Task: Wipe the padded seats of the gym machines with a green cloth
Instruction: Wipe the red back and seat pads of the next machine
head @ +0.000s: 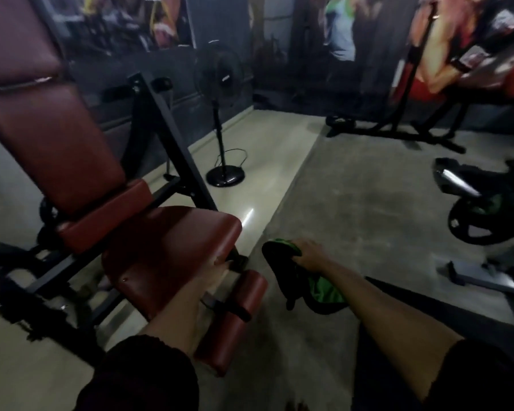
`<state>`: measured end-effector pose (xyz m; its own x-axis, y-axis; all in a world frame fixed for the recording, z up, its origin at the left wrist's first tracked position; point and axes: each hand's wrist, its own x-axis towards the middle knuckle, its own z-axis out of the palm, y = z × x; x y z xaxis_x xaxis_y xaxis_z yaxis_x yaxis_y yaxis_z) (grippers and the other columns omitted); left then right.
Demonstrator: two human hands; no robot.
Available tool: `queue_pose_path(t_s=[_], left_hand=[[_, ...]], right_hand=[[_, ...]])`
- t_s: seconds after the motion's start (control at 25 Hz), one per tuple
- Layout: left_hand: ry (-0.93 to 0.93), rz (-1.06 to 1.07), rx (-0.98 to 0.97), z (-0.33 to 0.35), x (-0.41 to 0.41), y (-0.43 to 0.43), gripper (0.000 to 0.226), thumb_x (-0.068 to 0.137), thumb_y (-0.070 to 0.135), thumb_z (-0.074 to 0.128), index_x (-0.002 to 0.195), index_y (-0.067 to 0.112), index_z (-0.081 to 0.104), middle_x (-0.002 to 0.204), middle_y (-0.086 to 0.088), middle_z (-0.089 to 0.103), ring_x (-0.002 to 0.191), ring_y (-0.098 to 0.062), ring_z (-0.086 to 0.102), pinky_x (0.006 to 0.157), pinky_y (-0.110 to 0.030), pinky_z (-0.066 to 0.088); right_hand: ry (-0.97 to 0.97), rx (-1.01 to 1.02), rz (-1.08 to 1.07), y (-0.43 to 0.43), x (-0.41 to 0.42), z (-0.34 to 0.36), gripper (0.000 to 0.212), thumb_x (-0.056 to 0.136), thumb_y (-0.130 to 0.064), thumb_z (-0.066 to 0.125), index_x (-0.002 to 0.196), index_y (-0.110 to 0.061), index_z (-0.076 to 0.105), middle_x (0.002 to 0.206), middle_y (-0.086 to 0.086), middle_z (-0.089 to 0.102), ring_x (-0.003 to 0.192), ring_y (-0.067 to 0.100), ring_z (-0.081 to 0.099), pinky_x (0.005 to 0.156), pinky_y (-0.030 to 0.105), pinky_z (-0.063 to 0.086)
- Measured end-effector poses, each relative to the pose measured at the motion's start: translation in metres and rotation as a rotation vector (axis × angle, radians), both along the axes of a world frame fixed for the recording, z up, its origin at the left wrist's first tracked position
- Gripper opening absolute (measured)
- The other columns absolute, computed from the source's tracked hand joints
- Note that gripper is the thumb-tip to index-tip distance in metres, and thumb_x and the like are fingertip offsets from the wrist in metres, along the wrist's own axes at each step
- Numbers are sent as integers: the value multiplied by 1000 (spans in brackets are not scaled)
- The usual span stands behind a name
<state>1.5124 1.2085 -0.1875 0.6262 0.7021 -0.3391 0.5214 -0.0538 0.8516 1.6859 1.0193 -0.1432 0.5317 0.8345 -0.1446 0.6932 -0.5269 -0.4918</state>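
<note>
Two forearms in dark sleeves, extended from the lower edge of the view over a grey floor [353, 188].

Right hand [307, 253]: low over the floor, just right of the seat's front corner and clear of the upholstery. Fingers [298, 247] curled tight round a bunched green cloth [325, 292], with loose folds hanging beneath the wrist and dark on the underside. No contact between cloth and any pad.

Left hand [223, 269]: at the front edge of the padded seat [166, 247], beside the black bracket there. Badly blurred; fingers possibly hooked over the edge, their state not to be told.

Padded seat: dark red, near-level, on a black frame. Behind it, a narrow red cross pad [104, 215], then a long red backrest [51, 143] rising toward the upper left corner of the view.

Red roller pad [235, 321]: below the seat's front edge, close beside the left forearm, on a black bar.

Black pedestal fan [220, 78]: upright on the pale strip of floor beyond the seat, close to the wall, cable looped at its round base.

Second black-framed machine [428, 126]: at the far right corner of the floor, against a wall mural of figures.

Black weight plate [472, 221]: on a bar at the floor's right edge, well apart from both hands.
</note>
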Motion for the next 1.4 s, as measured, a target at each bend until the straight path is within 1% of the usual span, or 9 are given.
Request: queue_pose_path(t_s=[0.16,0.28,0.4,0.56,0.72,0.88,1.0,1.28,1.4], left_hand=[[40,149,99,12,19,67,35,96,25,50,130,16,47,116,-2,57,96,-18,55,79,-19,43],[134,259,221,16,3,125,49,92,20,58,137,6,45,138,-14,49,124,-27,49,98,-28,37],[155,387,224,17,-25,183,54,89,22,63,136,3,45,138,-13,47,131,-28,43,106,-31,33],[7,684,148,48,-51,268,43,94,20,55,132,4,46,127,-2,50,117,-18,49,99,-34,43],[-135,843,222,90,-73,356,69,83,39,61,139,5,39,140,-16,45,122,-33,50,97,-44,44],[-293,1029,258,143,-65,401,55,95,24,53,144,11,32,148,-12,36,131,-30,44,101,-37,42],[-381,1061,328,174,-58,423,57,97,23,48,148,12,25,150,-8,31,134,-26,38,87,-23,44],[-576,1179,526,266,-54,491,54,95,28,50,145,19,30,141,-2,42,118,-14,45,91,-30,35],[-567,1140,632,294,-43,515,47,95,21,51,139,15,38,115,7,55,97,-9,53,76,-20,44]], right_hand=[[18,34,199,102,62,11,33,89,-17,50,120,-4,56,118,15,58,106,29,56,86,29,41],[-31,79,343,195,82,16,38,85,-24,55,121,-14,58,118,12,59,106,33,57,87,39,47],[-68,171,462,288,83,25,41,85,-21,60,125,-14,57,123,12,59,111,32,55,88,40,47],[-91,317,607,413,78,56,41,86,-17,60,126,-12,56,125,13,59,114,33,54,91,42,46],[-125,401,679,514,71,86,43,88,-20,58,130,-13,52,129,12,55,117,33,50,94,39,41],[-74,540,716,598,58,113,42,89,-22,58,130,-12,52,130,11,55,118,33,49,93,37,41],[-34,606,772,651,46,130,44,90,-24,57,132,-12,50,130,11,53,119,34,47,96,39,41],[144,882,874,744,34,183,40,89,-16,59,128,-15,55,125,14,58,111,37,54,90,42,46],[173,975,888,759,39,208,42,88,-14,60,130,-16,54,127,12,58,112,35,54,92,44,46]])
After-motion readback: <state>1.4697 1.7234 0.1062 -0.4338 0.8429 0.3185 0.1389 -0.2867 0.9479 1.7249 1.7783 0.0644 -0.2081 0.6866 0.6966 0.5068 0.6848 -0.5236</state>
